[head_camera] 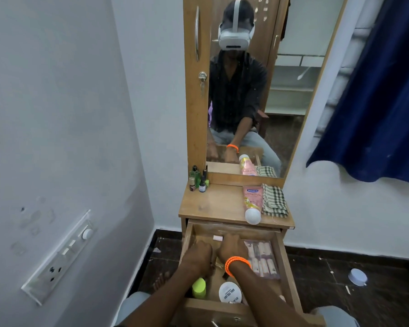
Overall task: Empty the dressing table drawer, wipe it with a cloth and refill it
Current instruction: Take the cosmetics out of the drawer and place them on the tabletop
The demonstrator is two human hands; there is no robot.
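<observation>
— Why's the tube [252, 204] up on the table [213, 204] beside the checked cloth [274, 201]?

— I'd say it's been emptied out; cloth waits for wiping. Its long axis runs front to back, white cap towards me.

— And the drawer [284, 260]?

— Pulled open, not yet empty. My left hand [200, 252] and right hand [233, 247] reach in, fingers curled; what they grip, I can't tell.

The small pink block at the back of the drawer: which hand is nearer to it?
Right. The right hand lies just beside the pink block; the left hand is farther, down-left of it.
</observation>
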